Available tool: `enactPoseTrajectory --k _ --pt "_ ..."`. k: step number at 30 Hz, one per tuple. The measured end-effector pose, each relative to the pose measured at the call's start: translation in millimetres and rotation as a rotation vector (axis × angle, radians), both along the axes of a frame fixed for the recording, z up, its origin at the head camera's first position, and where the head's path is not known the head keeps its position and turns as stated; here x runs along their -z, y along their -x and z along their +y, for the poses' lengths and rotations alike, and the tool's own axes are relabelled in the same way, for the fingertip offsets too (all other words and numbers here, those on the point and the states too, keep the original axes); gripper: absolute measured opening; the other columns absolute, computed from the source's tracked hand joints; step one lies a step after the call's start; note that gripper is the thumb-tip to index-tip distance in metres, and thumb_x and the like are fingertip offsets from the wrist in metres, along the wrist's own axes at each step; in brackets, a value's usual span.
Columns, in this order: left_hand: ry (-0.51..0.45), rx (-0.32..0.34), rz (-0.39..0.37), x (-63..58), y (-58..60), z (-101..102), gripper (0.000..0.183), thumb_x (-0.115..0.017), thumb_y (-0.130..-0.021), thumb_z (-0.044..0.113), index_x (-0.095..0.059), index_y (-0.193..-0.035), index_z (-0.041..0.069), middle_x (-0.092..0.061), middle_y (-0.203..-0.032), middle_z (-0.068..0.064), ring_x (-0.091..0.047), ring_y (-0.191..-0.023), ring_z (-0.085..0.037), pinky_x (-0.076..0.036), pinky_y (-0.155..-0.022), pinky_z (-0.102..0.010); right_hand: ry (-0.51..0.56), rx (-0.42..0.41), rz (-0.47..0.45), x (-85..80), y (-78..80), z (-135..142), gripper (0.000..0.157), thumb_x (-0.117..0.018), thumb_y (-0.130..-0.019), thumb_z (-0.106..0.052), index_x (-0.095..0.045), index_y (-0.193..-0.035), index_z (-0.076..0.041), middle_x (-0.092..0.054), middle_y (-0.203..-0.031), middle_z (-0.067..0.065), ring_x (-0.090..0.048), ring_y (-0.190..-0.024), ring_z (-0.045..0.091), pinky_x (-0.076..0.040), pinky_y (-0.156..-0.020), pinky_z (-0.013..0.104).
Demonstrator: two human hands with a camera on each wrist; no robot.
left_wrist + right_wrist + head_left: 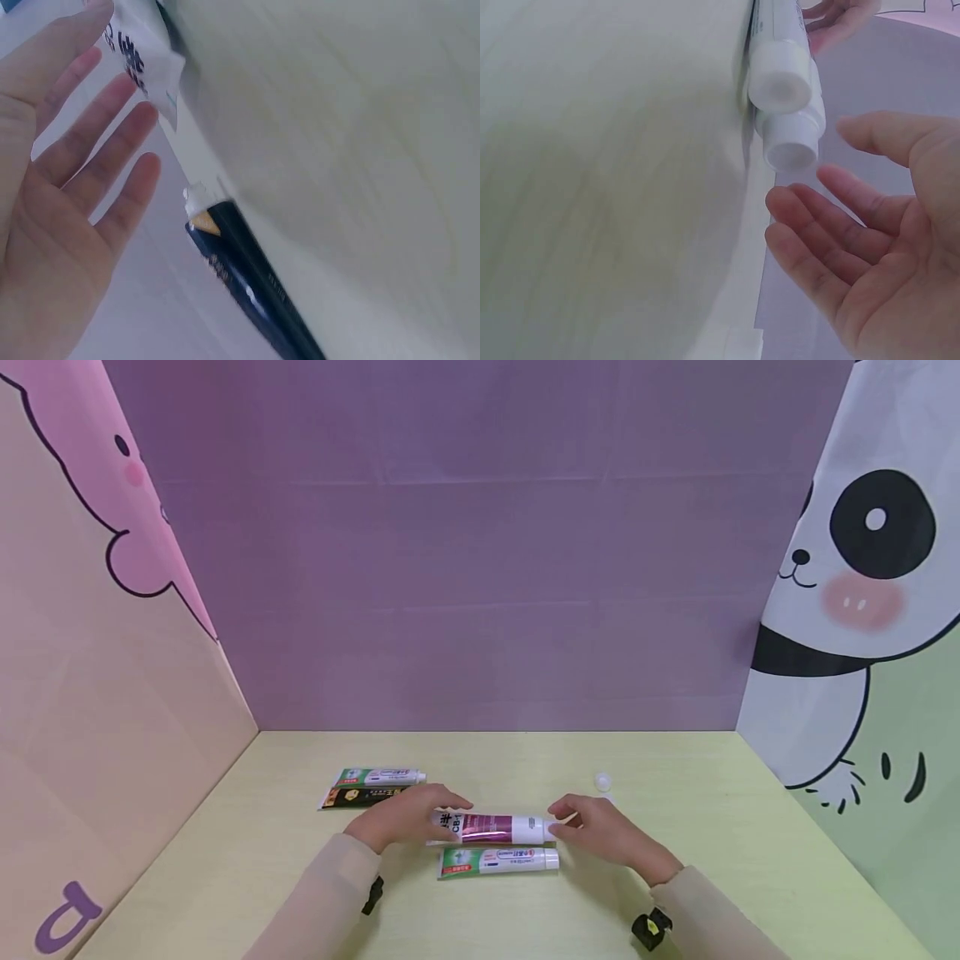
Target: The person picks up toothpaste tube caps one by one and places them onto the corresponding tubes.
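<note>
A purple-and-white toothpaste tube [487,829] lies crosswise between the two hands, its white cap to the right. My left hand [405,814] is at its flat tail, thumb over the near edge and fingers on the far side; in the left wrist view the fingers are spread beside the tail [142,56]. Around the cap end my right hand [600,828] is held with fingers gently bent. The right wrist view has the fingertips just off the white cap [791,150]. A green-and-white toothpaste tube [498,862] lies parallel on the near side.
Behind my left hand, another green-and-white tube [382,776] lies beside a black tube [363,797], whose white nozzle [196,198] shows in the left wrist view. A small round white piece [603,782] rests at the right back. Printed panels and a purple back wall [480,568] enclose the table.
</note>
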State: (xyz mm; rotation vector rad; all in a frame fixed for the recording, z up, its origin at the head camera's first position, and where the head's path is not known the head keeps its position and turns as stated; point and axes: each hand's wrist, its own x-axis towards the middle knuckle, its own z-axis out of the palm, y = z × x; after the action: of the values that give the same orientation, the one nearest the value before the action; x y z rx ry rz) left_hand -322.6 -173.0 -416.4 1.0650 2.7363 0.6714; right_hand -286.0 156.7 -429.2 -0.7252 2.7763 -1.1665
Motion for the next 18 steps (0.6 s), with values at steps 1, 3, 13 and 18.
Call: enactPoseTrajectory --k 1,3,13,18 --pt "-0.006 -0.006 0.004 -1.6 -0.4 -0.9 0.044 -0.079 -0.089 0.022 -0.068 -0.13 0.011 -0.064 -0.128 -0.006 -0.058 -0.117 -0.027 -0.045 -0.101 -0.048 -0.004 0.0 0.006 -0.9 0.3 1.3 0.026 -0.07 -0.095 -0.017 -0.066 -0.114 0.001 -0.068 -0.113 0.016 -0.068 -0.093 0.024 -0.055 -0.076 0.033" --pt "-0.008 -0.019 0.024 -3.6 0.6 -3.1 0.041 -0.078 -0.09 0.019 -0.069 -0.128 0.01 -0.064 -0.127 -0.006 -0.057 -0.12 -0.028 -0.045 -0.101 -0.048 -0.013 0.005 0.014 -2.9 0.4 4.6 0.027 -0.068 -0.096 -0.02 -0.066 -0.115 0.0 -0.067 -0.114 0.016 -0.068 -0.094 0.023 -0.055 -0.077 0.033" --pt "-0.006 -0.041 0.126 -13.0 8.0 -27.0 0.038 -0.077 -0.09 0.014 -0.069 -0.125 0.003 -0.066 -0.119 -0.011 -0.062 -0.105 -0.03 -0.05 -0.092 -0.045 -0.031 0.069 0.039 -10.3 5.1 19.3 0.03 -0.067 -0.097 -0.024 -0.067 -0.117 -0.002 -0.067 -0.115 0.013 -0.066 -0.095 0.02 -0.054 -0.079 0.036" --pt "0.031 -0.048 0.211 -14.2 10.2 -36.0 0.037 -0.079 -0.087 0.011 -0.07 -0.121 0.002 -0.068 -0.113 -0.011 -0.062 -0.101 -0.028 -0.051 -0.09 -0.042 -0.047 0.084 0.055 -15.8 5.8 24.6 0.03 -0.068 -0.097 -0.023 -0.067 -0.117 -0.002 -0.068 -0.114 0.012 -0.066 -0.093 0.019 -0.053 -0.078 0.036"
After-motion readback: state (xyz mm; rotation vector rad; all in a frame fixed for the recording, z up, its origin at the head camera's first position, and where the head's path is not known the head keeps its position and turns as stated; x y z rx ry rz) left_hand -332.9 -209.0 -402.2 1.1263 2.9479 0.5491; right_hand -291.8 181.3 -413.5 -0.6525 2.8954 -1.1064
